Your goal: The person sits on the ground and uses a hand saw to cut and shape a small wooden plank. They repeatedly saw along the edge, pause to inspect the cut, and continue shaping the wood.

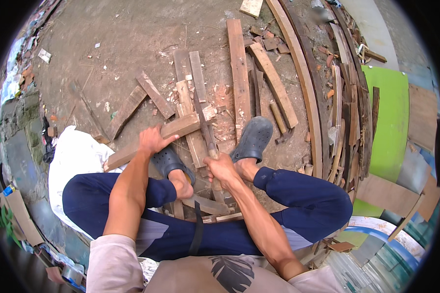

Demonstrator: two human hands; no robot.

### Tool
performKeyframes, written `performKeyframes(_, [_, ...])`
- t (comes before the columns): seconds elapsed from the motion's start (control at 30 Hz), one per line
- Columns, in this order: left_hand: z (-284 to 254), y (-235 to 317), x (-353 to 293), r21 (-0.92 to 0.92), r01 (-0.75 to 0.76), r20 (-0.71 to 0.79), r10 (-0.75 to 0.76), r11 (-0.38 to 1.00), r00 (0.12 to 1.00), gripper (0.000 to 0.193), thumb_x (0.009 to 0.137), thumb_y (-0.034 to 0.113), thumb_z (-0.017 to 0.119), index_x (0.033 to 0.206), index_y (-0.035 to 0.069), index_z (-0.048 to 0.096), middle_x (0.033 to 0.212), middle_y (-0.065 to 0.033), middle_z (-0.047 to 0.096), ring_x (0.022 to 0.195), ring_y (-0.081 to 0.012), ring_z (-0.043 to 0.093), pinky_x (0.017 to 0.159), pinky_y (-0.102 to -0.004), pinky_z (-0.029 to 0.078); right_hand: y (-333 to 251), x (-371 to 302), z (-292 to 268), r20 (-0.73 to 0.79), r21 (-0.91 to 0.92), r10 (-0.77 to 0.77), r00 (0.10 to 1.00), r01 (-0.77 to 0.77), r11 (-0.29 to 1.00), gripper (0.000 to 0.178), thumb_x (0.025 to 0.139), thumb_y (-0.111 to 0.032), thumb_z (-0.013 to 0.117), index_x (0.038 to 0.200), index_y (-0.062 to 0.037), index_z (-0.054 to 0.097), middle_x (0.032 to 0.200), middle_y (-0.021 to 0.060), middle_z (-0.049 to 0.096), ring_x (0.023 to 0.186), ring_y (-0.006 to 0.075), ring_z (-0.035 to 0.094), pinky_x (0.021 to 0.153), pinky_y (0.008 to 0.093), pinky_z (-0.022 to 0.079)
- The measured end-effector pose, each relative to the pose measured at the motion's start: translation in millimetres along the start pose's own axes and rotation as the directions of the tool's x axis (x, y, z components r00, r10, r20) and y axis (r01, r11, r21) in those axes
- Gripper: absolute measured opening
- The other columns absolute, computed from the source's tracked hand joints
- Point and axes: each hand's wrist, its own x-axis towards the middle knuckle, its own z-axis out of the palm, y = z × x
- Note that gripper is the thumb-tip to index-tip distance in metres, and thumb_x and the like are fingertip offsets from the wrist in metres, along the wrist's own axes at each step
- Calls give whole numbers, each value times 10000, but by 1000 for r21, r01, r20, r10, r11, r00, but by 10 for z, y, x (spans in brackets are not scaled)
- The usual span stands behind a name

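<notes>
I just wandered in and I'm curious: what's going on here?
Someone's left hand rests on a wooden beam while the right hand grips a long-bladed tool. The blade crosses over the beam near its pale far end. Other wood pieces lie about on the dirt ground, and a hammer lies beside the right clog, untouched.

Navy trousers (308,191), grey clogs (255,137)
</notes>
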Motion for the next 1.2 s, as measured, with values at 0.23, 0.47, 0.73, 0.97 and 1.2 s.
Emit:
performKeyframes(0.23, [-30, -47, 6, -27, -5, -29, 4, 1000, 1000, 1038, 705, 883, 576, 1251, 4, 656, 956, -260, 729, 970, -393, 712, 882, -487, 533, -193, -202, 38, -193, -170, -563, 804, 538, 826, 164, 938, -123, 645, 881, -18, 532, 601, 28, 519, 436, 140, 496, 395, 323, 431])
performKeyframes(0.47, [13, -61, -24, 4, 16, 18, -16, 1000, 1000, 1047, 697, 888, 580, 1268, 13, 650, 968, -254, 731, 982, -386, 710, 883, -475, 535, -173, -263, 56, -82, -16, -264, 961, 263, 965, 153, 944, -117, 642, 880, -38, 527, 601, 19, 499, 436, 129, 480, 400, 322, 444])
performKeyframes(0.73, [-49, 30, -43, 8, 13, -14, -13, 1000, 1000, 1069, 694, 892, 582, 1296, 9, 631, 1002, -251, 730, 1001, -377, 707, 885, -465, 537, 41, -2, 108, -36, -25, -47, 998, 47, 999, 145, 943, -116, 635, 880, -31, 535, 593, 13, 500, 431, 123, 463, 407, 304, 442])
performKeyframes(0.97, [-39, -17, -8, -18, 3, -15, -4, 1000, 1000, 1068, 698, 894, 576, 1283, 1, 634, 1002, -249, 731, 1009, -382, 705, 889, -468, 536, -69, -121, 62, -186, -34, -411, 892, 413, 910, 172, 920, -120, 670, 862, -35, 532, 578, 11, 492, 436, 125, 471, 417, 312, 440])
performKeyframes(1.2, [-12, -58, -35, -1, 7, 14, -7, 1000, 1000, 1040, 696, 875, 592, 1233, -14, 655, 960, -260, 728, 970, -402, 708, 869, -486, 534, -251, -394, 98, -70, -60, -322, 944, 318, 946, 186, 943, -128, 670, 911, -38, 510, 569, 28, 499, 427, 131, 473, 405, 314, 440])
